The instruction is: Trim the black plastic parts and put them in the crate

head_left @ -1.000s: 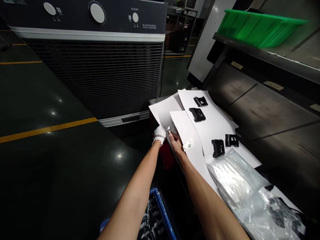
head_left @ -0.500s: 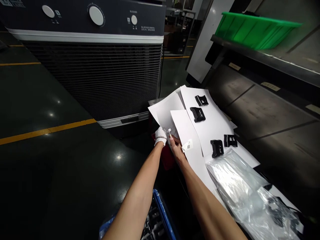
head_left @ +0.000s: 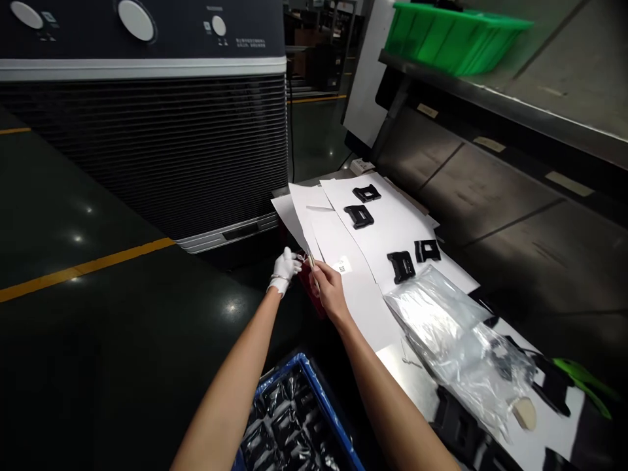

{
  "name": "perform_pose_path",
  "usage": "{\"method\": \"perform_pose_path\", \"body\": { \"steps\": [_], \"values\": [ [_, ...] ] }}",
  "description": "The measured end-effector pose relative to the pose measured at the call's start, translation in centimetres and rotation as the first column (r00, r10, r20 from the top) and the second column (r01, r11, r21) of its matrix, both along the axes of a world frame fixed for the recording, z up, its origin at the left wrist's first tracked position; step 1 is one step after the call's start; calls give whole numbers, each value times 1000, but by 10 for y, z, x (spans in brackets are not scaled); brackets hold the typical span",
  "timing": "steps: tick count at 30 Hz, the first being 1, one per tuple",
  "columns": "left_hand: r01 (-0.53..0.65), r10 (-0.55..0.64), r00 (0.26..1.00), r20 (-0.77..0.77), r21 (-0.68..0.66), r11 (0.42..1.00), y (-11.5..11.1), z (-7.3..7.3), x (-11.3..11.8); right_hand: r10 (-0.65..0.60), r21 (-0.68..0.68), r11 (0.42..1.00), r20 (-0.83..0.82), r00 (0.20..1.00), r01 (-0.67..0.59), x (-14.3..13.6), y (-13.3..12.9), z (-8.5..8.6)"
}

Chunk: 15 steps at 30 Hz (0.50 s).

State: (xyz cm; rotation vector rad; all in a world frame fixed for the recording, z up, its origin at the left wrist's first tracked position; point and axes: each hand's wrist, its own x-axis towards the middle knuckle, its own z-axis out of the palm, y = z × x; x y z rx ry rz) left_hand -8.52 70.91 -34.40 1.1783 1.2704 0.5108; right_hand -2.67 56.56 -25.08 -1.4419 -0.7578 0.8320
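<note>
My left hand (head_left: pixel 286 269), in a white glove with a thin band at its wrist, hovers left of the table edge with its fingers spread. My right hand (head_left: pixel 330 289) is bare and closed around a slim, pale, stick-like tool (head_left: pixel 311 263) whose exact kind I cannot make out. The tool points up and slightly left, between the two hands. Beside the right hand, a small white label with a printed code (head_left: pixel 342 265) rests on white paper sheets (head_left: pixel 350 301). Something small and clear near the left fingertips is too blurred to name.
Several black plastic parts, including one bracket (head_left: pixel 358 216), lie on the paper. Right of them is a clear plastic bag (head_left: pixel 441 320). A blue crate (head_left: pixel 326 409) holds bagged black pieces below. A large louvred machine (head_left: pixel 196 157) stands left; a green bin (head_left: pixel 451 39) sits on the shelf.
My left hand has drawn away from the right, and its fingers have spread. My right hand still grips the slim tool, now in fuller view. The camera has turned rightward, showing more of the crate.
</note>
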Motion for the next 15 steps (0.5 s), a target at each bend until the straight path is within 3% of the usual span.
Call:
{"method": "perform_pose_path", "body": {
  "steps": [2,5,7,10,13,15],
  "values": [
    [-34,34,999,-7,-4,999,-14,-3,-26,-59,36,997,-153,986,65,-2,-36,9],
    [-28,28,999,-18,9,1000,-42,-5,-53,-212,15,974,-298,931,227,-2,-110,18],
    [38,-38,999,-16,9,999,-63,-2,-58,-339,-68,940,-296,893,334,-2,-167,21],
    [205,-205,979,5,-4,979,-94,8,-48,-502,-195,862,-199,841,468,5,-255,28],
    [353,-352,935,35,-22,935,-117,20,-25,-679,-253,713,-15,734,654,30,-346,42],
    [391,-390,920,30,-71,918,-128,28,-9,-780,-281,533,203,593,798,58,-412,53]
  ]
}}
